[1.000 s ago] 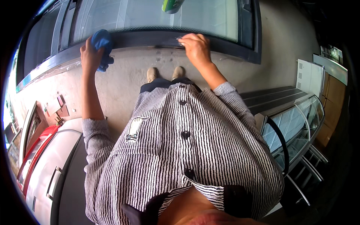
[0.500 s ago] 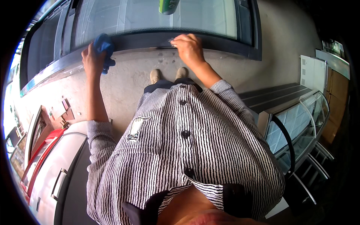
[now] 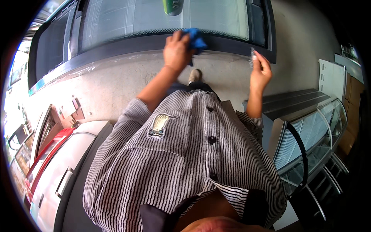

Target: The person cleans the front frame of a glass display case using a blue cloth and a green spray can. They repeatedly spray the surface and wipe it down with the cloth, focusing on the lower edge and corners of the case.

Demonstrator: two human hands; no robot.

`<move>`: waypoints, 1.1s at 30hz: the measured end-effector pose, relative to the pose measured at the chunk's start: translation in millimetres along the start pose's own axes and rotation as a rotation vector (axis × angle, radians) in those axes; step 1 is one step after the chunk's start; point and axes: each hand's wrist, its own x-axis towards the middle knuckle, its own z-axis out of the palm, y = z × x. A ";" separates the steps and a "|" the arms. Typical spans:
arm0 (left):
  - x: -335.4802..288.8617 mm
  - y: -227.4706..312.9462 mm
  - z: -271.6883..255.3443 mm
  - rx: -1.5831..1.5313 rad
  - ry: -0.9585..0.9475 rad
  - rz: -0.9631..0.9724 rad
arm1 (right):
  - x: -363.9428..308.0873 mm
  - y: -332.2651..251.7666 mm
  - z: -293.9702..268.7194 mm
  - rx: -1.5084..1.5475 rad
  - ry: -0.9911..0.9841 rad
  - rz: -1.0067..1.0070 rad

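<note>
A bunched blue cloth (image 3: 197,41) is gripped in my left hand (image 3: 177,54), close against the dark front frame (image 3: 135,41) of a glass-topped cabinet. The cloth is slightly smeared by motion. Farther right, near the frame's right end, my right hand (image 3: 260,73) pinches a small, thin, shiny, see-through piece (image 3: 252,58) between thumb and fingers; it looks like crumpled plastic film, though I cannot be sure. On the glass top (image 3: 127,17) stands a green can (image 3: 172,7), partly cut off by the upper edge of the view.
Below the cabinet is concrete floor (image 3: 127,73), where one of my shoes (image 3: 195,76) shows. A white appliance with a handle (image 3: 73,150) is at the lower left. To the right are a curved-glass display case (image 3: 309,135) and a white louvred panel (image 3: 331,77).
My left hand has swept right along the frame with the blue cloth. My right hand has moved right, away from the frame's middle, with the shiny piece. My body has shifted.
</note>
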 end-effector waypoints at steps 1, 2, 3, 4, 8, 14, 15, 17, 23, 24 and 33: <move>3.7 14.9 14.6 -0.011 -0.039 0.028 | 0.6 7.4 -8.0 0.054 0.030 0.060; 6.8 30.3 29.8 -0.025 -0.080 0.054 | 0.3 12.6 -14.4 0.103 0.058 0.120; 10.6 46.8 45.4 -0.030 -0.131 0.093 | 0.8 8.5 -17.4 0.181 0.087 0.183; 13.5 64.1 60.4 -0.038 -0.184 0.135 | 2.2 4.0 -20.2 0.256 0.118 0.247; 7.5 117.2 100.2 -0.349 -0.331 0.248 | 17.1 13.8 -42.8 0.806 0.122 0.579; 2.9 86.6 39.8 -0.965 -0.500 0.347 | 28.5 40.3 -64.2 1.443 -0.169 0.746; -0.5 75.3 26.0 -0.993 -0.557 0.256 | 28.4 38.0 -63.9 1.543 -0.223 0.752; -8.8 46.9 1.7 -1.030 -0.578 0.225 | 29.6 47.7 -57.0 1.535 -0.244 0.762; -84.6 -61.9 -52.7 -1.170 -0.435 -0.310 | 41.4 32.7 -18.7 0.633 -0.122 0.672; -97.3 -83.1 -59.7 -1.082 -0.335 -0.332 | 43.4 35.5 -13.4 0.541 -0.153 0.678; -116.8 -118.1 -120.2 -0.967 0.124 -0.612 | 34.9 38.8 55.7 0.074 -0.390 0.297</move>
